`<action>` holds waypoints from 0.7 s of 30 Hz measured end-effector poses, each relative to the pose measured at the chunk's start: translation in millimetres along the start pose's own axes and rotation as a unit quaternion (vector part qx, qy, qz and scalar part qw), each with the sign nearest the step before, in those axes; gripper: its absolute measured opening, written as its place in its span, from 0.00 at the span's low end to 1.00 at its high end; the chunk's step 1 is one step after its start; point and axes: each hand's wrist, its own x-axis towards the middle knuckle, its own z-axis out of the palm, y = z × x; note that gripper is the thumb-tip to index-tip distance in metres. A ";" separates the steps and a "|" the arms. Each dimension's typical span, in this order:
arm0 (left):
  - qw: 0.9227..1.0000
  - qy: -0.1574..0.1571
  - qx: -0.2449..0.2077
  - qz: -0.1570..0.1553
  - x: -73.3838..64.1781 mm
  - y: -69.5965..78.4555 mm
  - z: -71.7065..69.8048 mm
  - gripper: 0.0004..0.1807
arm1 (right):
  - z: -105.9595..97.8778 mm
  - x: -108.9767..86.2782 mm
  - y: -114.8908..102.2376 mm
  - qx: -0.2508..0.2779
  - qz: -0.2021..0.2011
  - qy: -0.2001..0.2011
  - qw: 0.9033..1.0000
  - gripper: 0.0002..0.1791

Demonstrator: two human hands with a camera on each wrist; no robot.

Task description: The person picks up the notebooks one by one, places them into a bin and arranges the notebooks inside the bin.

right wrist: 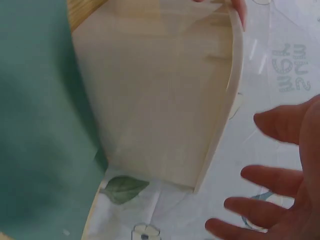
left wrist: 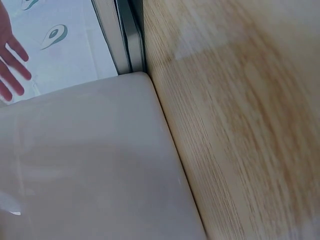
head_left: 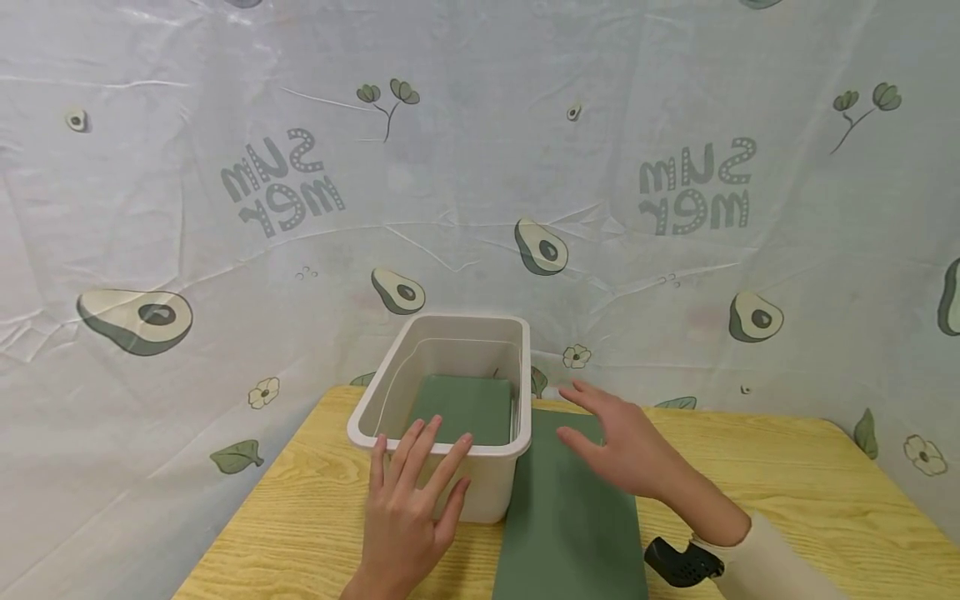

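A white plastic bin stands on the table. My left hand is at its near side, fingers straight and spread, with the fingertips at the front rim. Inside the bin lies a flat green piece. To the right of the bin, a larger flat green sheet or board lies on the table. Over this green sheet hovers my right hand, its fingers extended toward the bin and nothing in them. The right wrist view shows the bin's side wall and the spread fingers apart from it.
The wood-grain table extends left and right of these things. Directly behind the bin hangs a pale curtain printed with avocados and flowers. A black band is on my right wrist.
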 end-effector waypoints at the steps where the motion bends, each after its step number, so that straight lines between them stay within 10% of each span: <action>1: 1.000 0.000 0.000 0.000 -0.1 0.1 0.1 0.23 | -0.4 -2.6 2.3 -0.009 -0.008 -0.002 1.000 0.33; 21: 1.000 -0.005 0.000 -0.004 -2.8 0.2 1.1 0.24 | 27.9 -52.3 48.8 -0.054 -0.031 -0.050 0.997 0.39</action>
